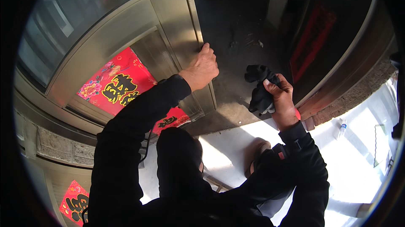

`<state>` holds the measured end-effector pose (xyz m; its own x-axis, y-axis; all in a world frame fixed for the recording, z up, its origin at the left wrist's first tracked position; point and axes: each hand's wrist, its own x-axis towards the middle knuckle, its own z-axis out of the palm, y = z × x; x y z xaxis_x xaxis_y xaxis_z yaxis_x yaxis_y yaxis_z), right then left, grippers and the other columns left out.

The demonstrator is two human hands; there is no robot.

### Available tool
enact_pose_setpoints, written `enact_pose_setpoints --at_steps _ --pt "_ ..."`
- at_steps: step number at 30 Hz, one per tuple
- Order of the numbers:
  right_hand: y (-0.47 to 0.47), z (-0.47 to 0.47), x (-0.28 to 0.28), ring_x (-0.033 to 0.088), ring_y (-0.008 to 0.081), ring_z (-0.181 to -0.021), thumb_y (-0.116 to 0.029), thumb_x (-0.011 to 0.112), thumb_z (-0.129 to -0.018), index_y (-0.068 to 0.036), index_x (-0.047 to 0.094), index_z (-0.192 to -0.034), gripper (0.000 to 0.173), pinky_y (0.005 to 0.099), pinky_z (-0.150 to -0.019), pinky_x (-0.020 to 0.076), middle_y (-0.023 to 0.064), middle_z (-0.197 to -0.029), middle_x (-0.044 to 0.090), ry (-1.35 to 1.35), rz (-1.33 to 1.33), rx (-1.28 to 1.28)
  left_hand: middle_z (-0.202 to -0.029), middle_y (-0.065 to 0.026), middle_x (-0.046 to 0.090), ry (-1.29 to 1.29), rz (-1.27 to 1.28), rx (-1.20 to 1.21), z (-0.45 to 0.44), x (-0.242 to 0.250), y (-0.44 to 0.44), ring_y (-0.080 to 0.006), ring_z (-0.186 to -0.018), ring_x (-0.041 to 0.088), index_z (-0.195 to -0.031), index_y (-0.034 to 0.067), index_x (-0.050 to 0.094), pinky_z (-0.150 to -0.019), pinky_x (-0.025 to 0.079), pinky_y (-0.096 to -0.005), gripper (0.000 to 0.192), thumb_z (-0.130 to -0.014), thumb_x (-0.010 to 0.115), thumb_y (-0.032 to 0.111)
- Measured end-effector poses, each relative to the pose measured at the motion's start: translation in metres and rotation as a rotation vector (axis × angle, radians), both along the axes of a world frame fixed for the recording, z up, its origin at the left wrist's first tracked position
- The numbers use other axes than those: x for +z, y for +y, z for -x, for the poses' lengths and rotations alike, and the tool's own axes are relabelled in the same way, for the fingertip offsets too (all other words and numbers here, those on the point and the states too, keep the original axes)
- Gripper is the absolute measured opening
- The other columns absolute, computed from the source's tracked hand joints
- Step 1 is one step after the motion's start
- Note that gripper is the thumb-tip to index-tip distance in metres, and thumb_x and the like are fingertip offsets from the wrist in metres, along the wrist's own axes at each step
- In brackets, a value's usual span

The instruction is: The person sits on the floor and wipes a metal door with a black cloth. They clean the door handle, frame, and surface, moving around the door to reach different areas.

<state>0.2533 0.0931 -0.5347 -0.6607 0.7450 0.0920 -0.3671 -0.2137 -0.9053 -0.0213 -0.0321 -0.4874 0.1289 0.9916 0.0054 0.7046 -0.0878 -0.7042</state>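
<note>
My left hand (202, 67) is curled around the free edge of a metal-framed door (180, 34) with a glass pane in its upper part. A red paper poster (126, 81) with flowers and black characters covers part of the lower door panel; my left forearm hides some of it. In my right hand (283, 100) is a bunched black cloth (262, 89), pinched under the thumb in front of the dark doorway. Its folds hide whether it is a pair of gloves or a rag.
Beyond the door lies a dark floor (234, 78), with a red paper strip (311, 42) on the right. A brownish door frame (335, 97) bounds that side. On the sunlit ground outside stands or lies a plastic bottle (342, 129). My shoe (258, 154) is near the threshold.
</note>
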Motion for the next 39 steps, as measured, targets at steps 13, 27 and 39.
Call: enact_pose_setpoints --at_steps 13,27,39 --pt "0.06 0.007 -0.058 0.07 0.0163 -0.077 -0.01 0.08 -0.098 -0.001 0.068 -0.106 0.016 0.0335 -0.071 0.0588 0.0061 -0.091 0.072 -0.168 0.137 0.16 -0.076 -0.0035 0.063 -0.027 -0.145 0.01 -0.009 -0.045 0.013 -0.0235 -0.094 0.063 -0.074 0.01 0.073 -0.119 0.039 -0.0386 0.002 -0.076 0.074 0.011" --pt "0.061 -0.018 -0.034 0.066 0.0126 -0.072 -0.008 0.08 -0.098 -0.003 0.072 -0.098 0.011 0.0311 -0.065 0.0546 0.0024 -0.087 0.07 -0.072 -0.029 -0.004 -0.077 -0.0005 0.059 -0.067 -0.091 -0.101 -0.095 -0.031 -0.021 -0.0199 -0.092 0.062 -0.077 0.015 0.066 -0.122 0.036 -0.0358 0.007 -0.079 0.072 0.012" --pt "0.021 -0.026 -0.061 0.068 0.0139 -0.074 -0.01 0.08 -0.1 0.0 0.07 -0.103 0.014 0.031 -0.067 0.0555 0.0048 -0.089 0.072 -0.163 0.076 0.102 -0.078 0.0 0.059 -0.08 -0.137 -0.148 -0.126 -0.034 -0.036 -0.0196 -0.092 0.062 -0.078 0.013 0.069 -0.124 0.035 -0.0375 0.003 -0.079 0.071 0.014"
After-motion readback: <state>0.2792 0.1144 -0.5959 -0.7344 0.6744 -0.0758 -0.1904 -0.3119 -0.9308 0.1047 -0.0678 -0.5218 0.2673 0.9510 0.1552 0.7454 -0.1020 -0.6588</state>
